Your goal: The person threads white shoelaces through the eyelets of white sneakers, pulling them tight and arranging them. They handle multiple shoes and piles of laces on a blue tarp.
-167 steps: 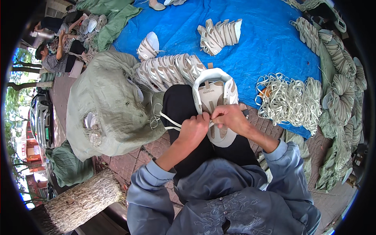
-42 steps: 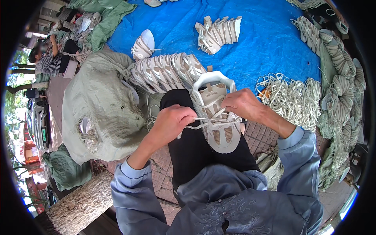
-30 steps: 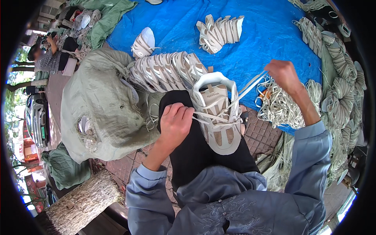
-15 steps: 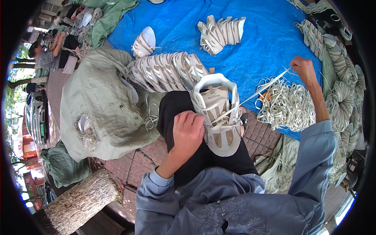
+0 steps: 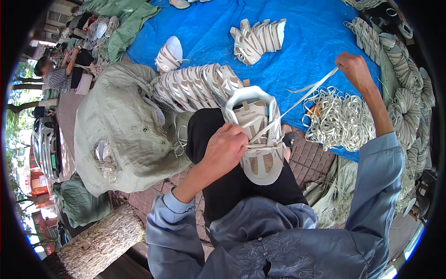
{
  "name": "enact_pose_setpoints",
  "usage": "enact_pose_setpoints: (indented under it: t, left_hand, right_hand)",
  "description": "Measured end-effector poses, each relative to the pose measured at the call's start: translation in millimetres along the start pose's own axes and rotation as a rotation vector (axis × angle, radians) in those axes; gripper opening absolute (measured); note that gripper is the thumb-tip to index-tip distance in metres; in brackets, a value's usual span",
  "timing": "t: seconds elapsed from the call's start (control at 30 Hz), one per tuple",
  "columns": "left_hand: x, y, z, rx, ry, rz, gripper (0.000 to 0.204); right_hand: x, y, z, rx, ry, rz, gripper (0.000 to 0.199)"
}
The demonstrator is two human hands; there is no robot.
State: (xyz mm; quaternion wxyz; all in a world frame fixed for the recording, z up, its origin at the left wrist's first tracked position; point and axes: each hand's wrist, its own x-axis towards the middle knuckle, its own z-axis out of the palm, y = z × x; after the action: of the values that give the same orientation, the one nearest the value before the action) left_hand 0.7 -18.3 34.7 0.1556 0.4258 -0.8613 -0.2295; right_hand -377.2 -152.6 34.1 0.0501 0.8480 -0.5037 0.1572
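A white and beige shoe upper (image 5: 262, 168) rests on my lap, toe toward me, with white shoelace (image 5: 304, 96) threaded through part of its eyelets. My right hand (image 5: 354, 69) is raised at the far right, closed on that lace, which runs taut from the upper; a loose end trails beside it. My left hand (image 5: 225, 148) is at the upper's left edge, fingers bent together, with a strand of lace coming out at the fingertips. What lies under those fingers is partly hidden.
A heap of white laces (image 5: 344, 122) lies on the blue tarp (image 5: 209, 28) at right. Stacked shoe uppers (image 5: 193, 86) stand beyond my knee, with another stack (image 5: 260, 39) farther off. A bulging grey-green sack (image 5: 130, 135) is at left. Bundled uppers (image 5: 405, 107) line the right side.
My left hand has shifted slightly right over the upper's edge, where lace now shows at its fingertips. My right hand has moved slightly left and up, still holding the lace.
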Motion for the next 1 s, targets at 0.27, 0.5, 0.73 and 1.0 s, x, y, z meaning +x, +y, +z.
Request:
enact_pose_setpoints:
  t: [0.27, 0.5, 0.73, 1.0]
  left_hand:
    - [-5, -4, 16, 0.137, 0.124, 0.074, 0.016]
    - [-4, 2, 12, 0.132, 0.113, 0.031, 0.025]
    - [-4, -1, 11, 0.081, 0.112, 0.058, 0.021]
    - [1, 1, 11, 0.168, 0.247, 0.043, 0.021]
  right_hand:
    - [-22, 33, -4, -0.065, -0.042, 0.013, 0.003]
    - [-25, 72, -10, -0.048, -0.060, 0.172, 0.002]
    - [35, 86, 12, -0.240, -0.023, 0.250, 0.010]
    - [10, -103, 37, 0.352, -0.177, -0.146, 0.012]
